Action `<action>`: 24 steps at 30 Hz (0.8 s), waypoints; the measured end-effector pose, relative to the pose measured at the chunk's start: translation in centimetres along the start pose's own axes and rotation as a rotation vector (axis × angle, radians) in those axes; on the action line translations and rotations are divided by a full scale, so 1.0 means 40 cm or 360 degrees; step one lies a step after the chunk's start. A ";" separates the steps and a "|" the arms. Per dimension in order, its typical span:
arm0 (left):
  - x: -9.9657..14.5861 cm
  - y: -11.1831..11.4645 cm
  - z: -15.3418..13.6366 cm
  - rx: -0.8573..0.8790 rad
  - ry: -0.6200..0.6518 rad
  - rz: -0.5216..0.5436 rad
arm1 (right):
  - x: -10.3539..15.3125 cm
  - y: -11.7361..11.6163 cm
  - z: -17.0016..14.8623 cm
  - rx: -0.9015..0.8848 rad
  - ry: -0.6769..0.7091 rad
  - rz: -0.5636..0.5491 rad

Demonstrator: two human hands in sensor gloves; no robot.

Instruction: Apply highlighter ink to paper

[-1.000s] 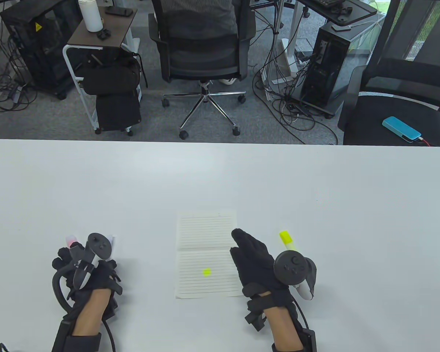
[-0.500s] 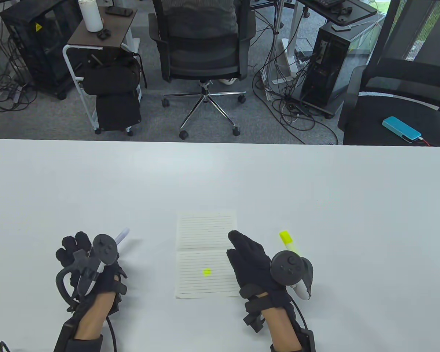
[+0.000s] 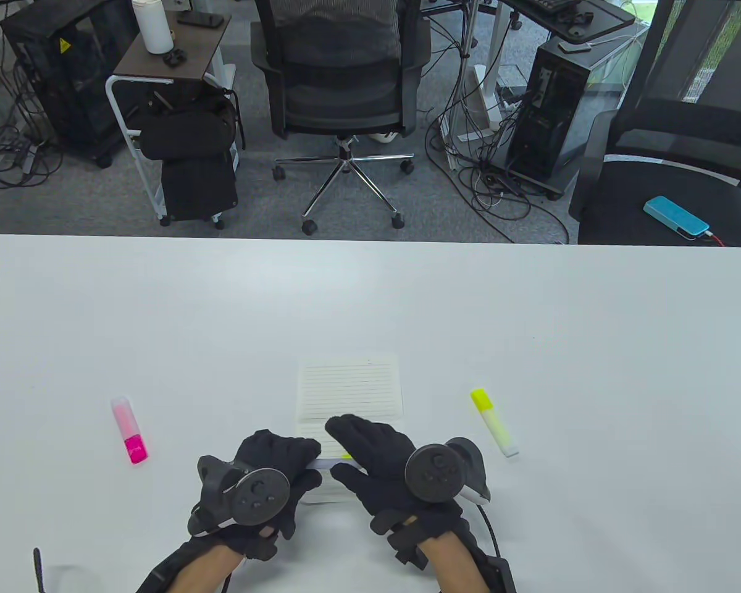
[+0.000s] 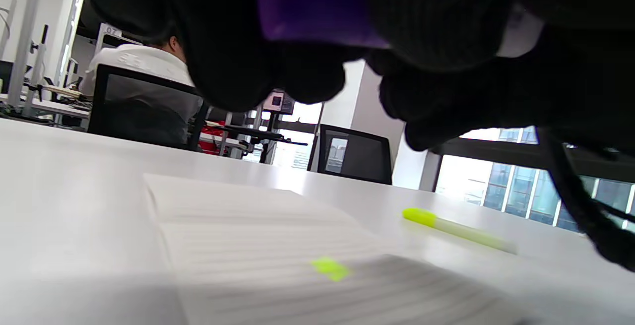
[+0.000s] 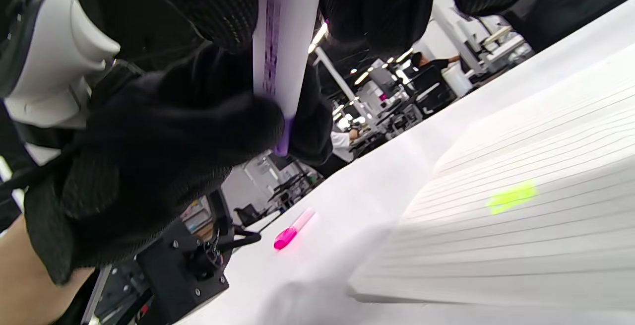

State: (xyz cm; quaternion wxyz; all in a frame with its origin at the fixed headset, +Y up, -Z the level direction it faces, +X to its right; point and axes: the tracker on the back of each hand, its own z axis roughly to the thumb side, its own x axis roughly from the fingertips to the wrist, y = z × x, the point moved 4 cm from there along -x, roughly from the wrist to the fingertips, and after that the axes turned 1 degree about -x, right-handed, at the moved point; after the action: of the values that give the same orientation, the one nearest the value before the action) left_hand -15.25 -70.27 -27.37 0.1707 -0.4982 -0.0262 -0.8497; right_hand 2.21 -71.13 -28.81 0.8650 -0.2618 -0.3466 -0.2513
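White table, lined paper under both hands, left hand and right hand gripping a purple highlighter between them above the paper's near half, yellow highlighter right of the fingers, pink highlighter left

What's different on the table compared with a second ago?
The left hand has carried a purple highlighter from the table's left side to over the paper; the right hand has shifted left from the paper's right edge to meet it, and both now hold it. The pink highlighter is now uncovered. The yellow highlighter and the yellow mark are unchanged.
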 end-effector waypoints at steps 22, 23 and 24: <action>-0.011 0.050 -0.045 0.0636 0.0139 -0.0116 | -0.013 -0.016 0.007 -0.0317 0.0032 0.0083; -0.013 0.050 -0.046 0.0670 0.0135 -0.0103 | -0.011 -0.013 0.008 -0.0315 0.0040 0.0063; -0.014 0.050 -0.046 0.0674 0.0133 -0.0096 | -0.011 -0.009 0.011 -0.0297 0.0049 0.0045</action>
State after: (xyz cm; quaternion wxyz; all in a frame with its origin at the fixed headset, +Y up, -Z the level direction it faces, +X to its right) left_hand -15.92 -72.40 -29.01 0.2470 -0.4145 -0.2120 -0.8498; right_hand 1.50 -71.02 -28.75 0.8455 -0.3421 -0.3047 -0.2743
